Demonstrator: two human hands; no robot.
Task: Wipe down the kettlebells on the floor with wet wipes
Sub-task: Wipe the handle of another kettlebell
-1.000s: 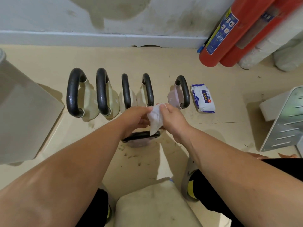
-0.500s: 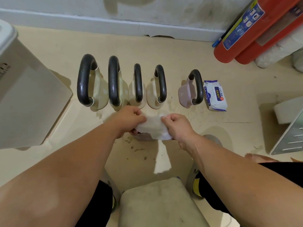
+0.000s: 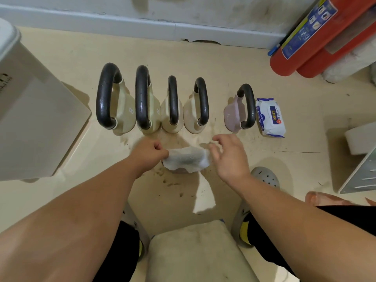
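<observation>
the left hand point(image 3: 148, 152) is closed, pinching the left edge of a damp, grey-smudged wet wipe point(image 3: 186, 160) that is spread over a near kettlebell point(image 3: 179, 170), almost wholly hidden beneath it. the right hand point(image 3: 230, 157) hovers open at the wipe's right edge, fingers spread and holding nothing. farther off, a row of five kettlebells stands on the floor point(image 3: 223, 64): two large cream ones point(image 3: 124, 110), each marked "8", two smaller cream ones point(image 3: 191, 119), and a pink one point(image 3: 234, 115) at the right. just beside the pink one lies a wet wipe pack point(image 3: 269, 118) with a blue label in chinese characters. far right, red fire extinguishers point(image 3: 317, 37) carry a blue instruction sticker, too small to read.
</observation>
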